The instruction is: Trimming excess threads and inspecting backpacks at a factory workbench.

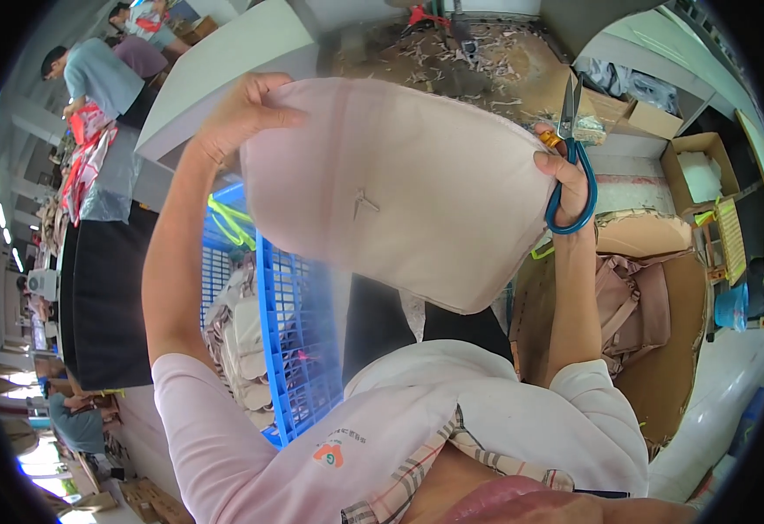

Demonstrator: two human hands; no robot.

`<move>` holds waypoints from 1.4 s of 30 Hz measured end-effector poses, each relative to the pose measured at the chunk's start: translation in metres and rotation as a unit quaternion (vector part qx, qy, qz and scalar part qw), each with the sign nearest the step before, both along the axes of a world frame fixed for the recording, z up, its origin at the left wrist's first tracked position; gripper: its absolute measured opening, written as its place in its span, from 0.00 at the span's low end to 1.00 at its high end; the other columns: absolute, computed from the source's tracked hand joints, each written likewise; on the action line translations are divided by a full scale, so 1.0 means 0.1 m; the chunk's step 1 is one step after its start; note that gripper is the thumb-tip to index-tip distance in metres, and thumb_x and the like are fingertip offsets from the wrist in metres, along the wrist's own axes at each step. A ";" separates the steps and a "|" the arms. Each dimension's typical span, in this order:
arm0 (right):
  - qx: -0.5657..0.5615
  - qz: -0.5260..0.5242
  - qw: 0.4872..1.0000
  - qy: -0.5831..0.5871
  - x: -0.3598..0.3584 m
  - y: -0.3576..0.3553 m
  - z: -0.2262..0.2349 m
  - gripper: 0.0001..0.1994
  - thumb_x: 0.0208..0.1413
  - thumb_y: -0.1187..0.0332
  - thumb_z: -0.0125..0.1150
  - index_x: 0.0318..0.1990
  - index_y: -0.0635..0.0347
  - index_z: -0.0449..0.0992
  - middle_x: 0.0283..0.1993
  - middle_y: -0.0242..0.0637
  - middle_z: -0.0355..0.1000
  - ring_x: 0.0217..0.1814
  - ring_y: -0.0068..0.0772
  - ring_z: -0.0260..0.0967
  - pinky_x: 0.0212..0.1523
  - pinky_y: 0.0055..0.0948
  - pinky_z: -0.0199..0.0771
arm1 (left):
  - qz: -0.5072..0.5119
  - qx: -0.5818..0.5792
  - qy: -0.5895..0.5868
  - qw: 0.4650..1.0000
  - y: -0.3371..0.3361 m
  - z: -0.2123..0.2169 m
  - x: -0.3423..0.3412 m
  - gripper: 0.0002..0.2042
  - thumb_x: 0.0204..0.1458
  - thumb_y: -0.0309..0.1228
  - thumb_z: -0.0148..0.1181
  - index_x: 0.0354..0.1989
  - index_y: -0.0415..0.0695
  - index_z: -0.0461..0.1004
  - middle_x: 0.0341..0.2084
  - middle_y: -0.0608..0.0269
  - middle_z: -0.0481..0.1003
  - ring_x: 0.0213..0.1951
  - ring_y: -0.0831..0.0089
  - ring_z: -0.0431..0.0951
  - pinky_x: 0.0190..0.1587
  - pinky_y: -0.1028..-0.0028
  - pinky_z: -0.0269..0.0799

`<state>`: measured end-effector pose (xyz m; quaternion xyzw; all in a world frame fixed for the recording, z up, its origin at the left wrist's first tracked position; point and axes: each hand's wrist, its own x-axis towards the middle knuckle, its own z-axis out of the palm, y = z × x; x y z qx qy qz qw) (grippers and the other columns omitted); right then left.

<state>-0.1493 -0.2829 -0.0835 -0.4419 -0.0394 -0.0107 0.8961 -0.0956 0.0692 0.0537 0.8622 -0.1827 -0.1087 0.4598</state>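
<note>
A pale pinkish-beige fabric panel (426, 192) with rounded corners is stretched out between my hands, above my lap. My left hand (247, 122) pinches its upper left corner between thumb and fingers. At the right edge, my right hand (570, 179) grips the panel with the thumb on top. Scissors (588, 188) with teal handles hang on that same hand, blades pointing up and slightly apart, clear of the fabric. Something small and yellow (550, 138) wraps a right finger. Near the panel's middle lies a small pale scrap (364, 203), perhaps thread.
A blue plastic crate (268, 341) with beige fabric pieces stands left of my legs. On the right, a cardboard box (661, 384) holds pinkish bags. Ahead, scraps litter a brown surface (495, 61) beside a white table (225, 70). Several people work at far left.
</note>
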 end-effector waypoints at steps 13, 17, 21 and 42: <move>0.053 -0.058 0.996 0.043 0.24 -0.40 -0.36 0.19 0.39 0.78 0.55 0.43 0.72 0.66 0.39 0.44 0.69 0.40 0.35 0.67 0.46 0.26 0.64 | 0.002 0.033 -0.045 0.998 -0.70 -0.13 0.84 0.10 0.36 0.27 0.63 0.29 0.38 0.73 0.21 0.66 0.73 0.24 0.80 0.71 0.30 0.80 0.67; 0.082 -0.067 0.992 0.070 0.24 -0.41 -0.37 0.18 0.40 0.78 0.54 0.44 0.72 0.66 0.40 0.45 0.69 0.39 0.36 0.68 0.46 0.27 0.65 | -0.010 0.037 -0.031 0.999 -0.78 -0.19 1.06 0.12 0.35 0.27 0.63 0.30 0.37 0.74 0.22 0.64 0.74 0.25 0.78 0.71 0.32 0.79 0.67; 0.097 -0.029 0.992 0.071 0.27 -0.42 -0.38 0.19 0.42 0.78 0.52 0.45 0.72 0.65 0.41 0.46 0.69 0.40 0.37 0.68 0.46 0.29 0.66 | 0.010 0.058 -0.018 0.998 -0.83 -0.18 1.11 0.13 0.33 0.27 0.64 0.31 0.38 0.73 0.23 0.63 0.73 0.27 0.76 0.71 0.33 0.78 0.67; 0.085 -0.047 0.992 0.075 0.02 -0.56 -0.55 0.20 0.42 0.76 0.53 0.46 0.73 0.64 0.44 0.46 0.67 0.44 0.37 0.66 0.49 0.29 0.64 | -0.015 0.093 -0.041 0.995 -1.06 -0.32 1.16 0.16 0.31 0.27 0.64 0.32 0.36 0.73 0.25 0.60 0.73 0.28 0.73 0.73 0.35 0.77 0.67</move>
